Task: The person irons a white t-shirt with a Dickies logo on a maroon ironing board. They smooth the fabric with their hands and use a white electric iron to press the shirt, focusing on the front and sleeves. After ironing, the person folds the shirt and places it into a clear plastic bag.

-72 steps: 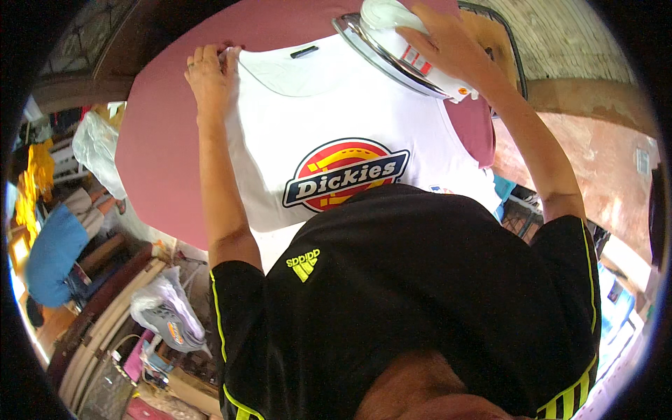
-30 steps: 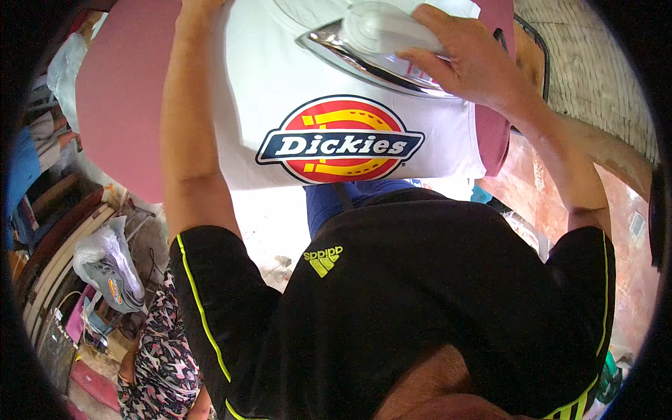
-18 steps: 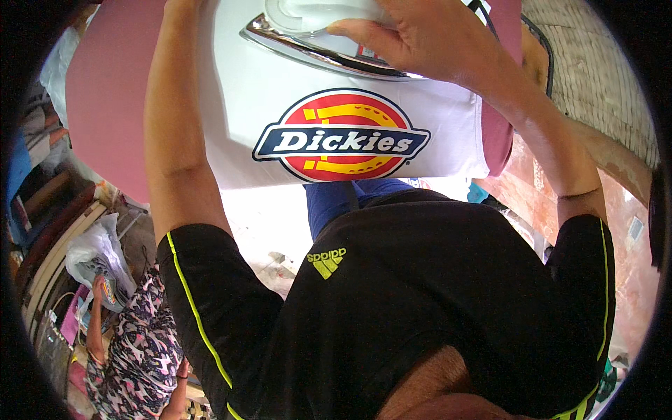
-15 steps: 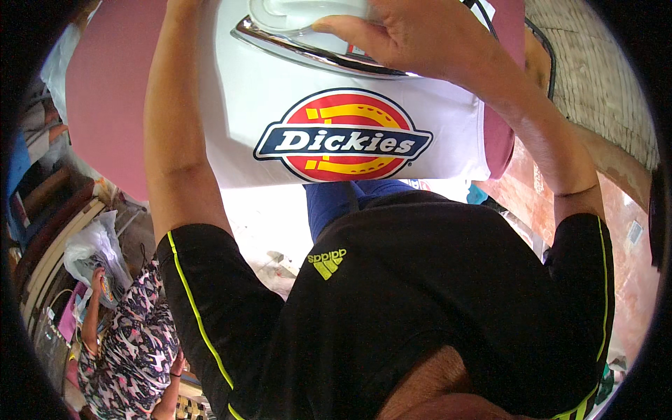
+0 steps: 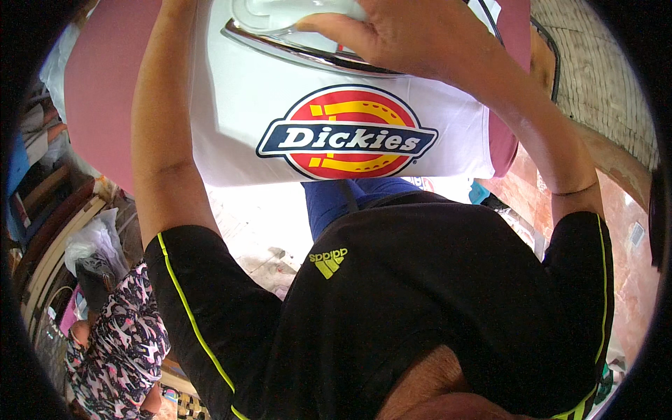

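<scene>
My right hand (image 5: 402, 38) grips the handle of a clothes iron (image 5: 287, 49), its thumb stretched along the pale handle. The iron has a shiny metal base with a pointed tip facing left, and rests on a white garment (image 5: 227, 126). A red, yellow and dark blue printed emblem (image 5: 348, 133) lies on the cloth just nearer to me than the iron. The garment is spread over a maroon padded ironing surface (image 5: 105, 105). My left forearm (image 5: 164, 105) reaches across the left part of the cloth; its hand is beyond the upper edge, out of sight.
A dark cord (image 5: 486, 17) runs at the upper right of the ironing surface. Beyond it lies a ribbed beige surface (image 5: 595, 77). At the lower left is another person in a patterned top (image 5: 122, 343), beside a clear plastic bag (image 5: 94, 241).
The iron and my right hand have slid slightly left over the cloth. My left forearm has shifted left too. The other person's raised hand has dropped away from the plastic bag.
</scene>
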Available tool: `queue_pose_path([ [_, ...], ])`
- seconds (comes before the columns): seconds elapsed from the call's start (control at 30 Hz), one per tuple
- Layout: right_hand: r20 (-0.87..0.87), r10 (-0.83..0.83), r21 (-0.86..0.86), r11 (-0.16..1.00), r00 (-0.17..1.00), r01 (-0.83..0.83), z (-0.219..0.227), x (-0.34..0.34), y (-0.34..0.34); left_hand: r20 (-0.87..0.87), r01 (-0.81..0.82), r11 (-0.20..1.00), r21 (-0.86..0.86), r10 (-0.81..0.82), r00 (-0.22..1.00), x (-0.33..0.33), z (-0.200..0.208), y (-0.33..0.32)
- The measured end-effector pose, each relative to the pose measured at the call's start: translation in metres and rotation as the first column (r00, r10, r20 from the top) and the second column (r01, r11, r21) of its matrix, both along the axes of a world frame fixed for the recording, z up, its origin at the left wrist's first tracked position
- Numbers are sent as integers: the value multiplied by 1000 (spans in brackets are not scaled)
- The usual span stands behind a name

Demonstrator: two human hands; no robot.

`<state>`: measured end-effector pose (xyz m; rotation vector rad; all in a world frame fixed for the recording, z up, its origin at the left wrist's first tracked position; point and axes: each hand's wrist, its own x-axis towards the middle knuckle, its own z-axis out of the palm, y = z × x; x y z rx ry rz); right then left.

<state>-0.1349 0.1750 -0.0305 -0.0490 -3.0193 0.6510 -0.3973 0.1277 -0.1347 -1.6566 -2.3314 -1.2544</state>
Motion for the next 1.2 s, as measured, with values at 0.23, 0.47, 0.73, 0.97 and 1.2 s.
queue_pose_path([
  [0.23,-21,-23,47,999,999,24,4,16,7,101,-57,996,-74,65,993,6,7,4],
  [0.47,-41,-137,2,990,990,138,7,8,0,79,178,980,-85,-172,982,-13,14,-8],
  [0.73,-190,-206,100,969,960,227,-13,-12,-11,192,301,952,-56,-286,939,-30,4,-9],
  [0.97,-305,-398,-176,916,865,360,-8,-51,-8,-57,170,983,-62,-174,983,-57,-8,-15],
  [1.2,-273,-567,-283,819,777,499,-28,-88,-9,12,84,996,-36,-84,996,-47,-6,-51],
])
